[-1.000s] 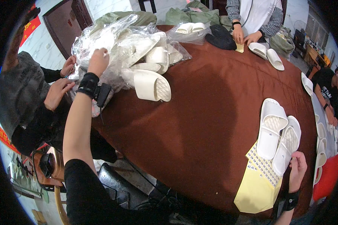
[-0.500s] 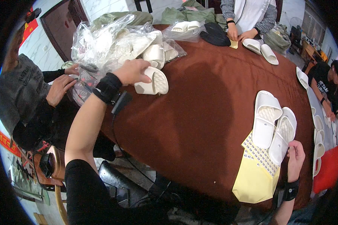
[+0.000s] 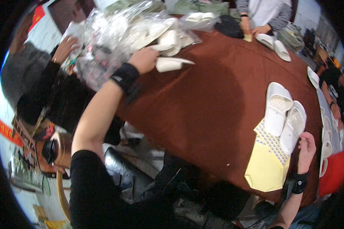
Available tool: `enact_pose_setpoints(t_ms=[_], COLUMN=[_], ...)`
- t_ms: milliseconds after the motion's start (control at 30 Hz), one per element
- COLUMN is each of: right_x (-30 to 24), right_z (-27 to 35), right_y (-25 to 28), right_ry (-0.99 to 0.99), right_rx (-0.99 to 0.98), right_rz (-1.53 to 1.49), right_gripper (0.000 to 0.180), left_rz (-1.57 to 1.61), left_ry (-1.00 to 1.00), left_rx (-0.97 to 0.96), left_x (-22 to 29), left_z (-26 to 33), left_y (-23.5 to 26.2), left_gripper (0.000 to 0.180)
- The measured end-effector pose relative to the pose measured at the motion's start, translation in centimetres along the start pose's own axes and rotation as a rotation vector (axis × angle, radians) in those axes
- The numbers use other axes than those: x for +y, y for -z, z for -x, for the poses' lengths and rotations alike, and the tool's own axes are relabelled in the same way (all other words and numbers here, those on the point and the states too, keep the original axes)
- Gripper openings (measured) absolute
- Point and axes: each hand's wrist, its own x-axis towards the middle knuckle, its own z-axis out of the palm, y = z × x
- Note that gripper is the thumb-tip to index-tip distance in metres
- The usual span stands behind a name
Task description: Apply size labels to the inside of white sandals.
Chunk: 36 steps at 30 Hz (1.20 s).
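My left hand (image 3: 144, 59) reaches far across the brown table (image 3: 214, 103) and grips a white slipper (image 3: 172, 63), tilted on its side at the edge of a heap of white slippers in clear plastic wrap (image 3: 133, 32). My right hand (image 3: 306, 149) rests at the table's near right edge, fingers loosely curled, holding nothing. It lies just right of a pair of white slippers (image 3: 283, 114) that sit partly on a yellow paper bag (image 3: 266, 164).
A person in dark sleeves at the left handles the plastic wrap (image 3: 65, 47). Another person at the far side has hands by two white slippers (image 3: 273, 44). More white slippers line the right edge (image 3: 325, 126). A red sheet (image 3: 334, 173) lies at the right.
My left hand has moved from the plastic heap onto a white slipper, taken hold of it and tipped it onto its side. My right hand stays by the slipper pair.
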Motion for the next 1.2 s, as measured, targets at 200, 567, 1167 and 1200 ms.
enact_pose_setpoints(t_ms=[200, 567, 1167, 1200], right_x=[3.0, -2.3, -20.4, -20.6], right_z=[-1.5, -4.4, 16.2, 16.2], right_y=[4.6, 8.3, -16.0, -16.3], right_ry=[-0.033, 0.103, 0.445, 0.446], right_rx=[0.045, -0.016, -0.686, -0.694], right_rz=[-0.005, 0.046, 0.111, 0.11], right_gripper=[0.022, 0.027, 0.054, 0.054], left_rz=[0.224, 1.714, 1.972, 1.939], left_ry=[0.118, 0.163, 0.6, 0.645], left_rx=[0.348, 0.639, 0.376, 0.387], left_x=[6.8, 16.1, 19.3, 19.2], left_z=[0.1, 7.9, 14.6, 14.8], left_y=[2.9, 7.3, 0.8, 0.3], left_gripper=[0.015, 0.014, 0.033, 0.033])
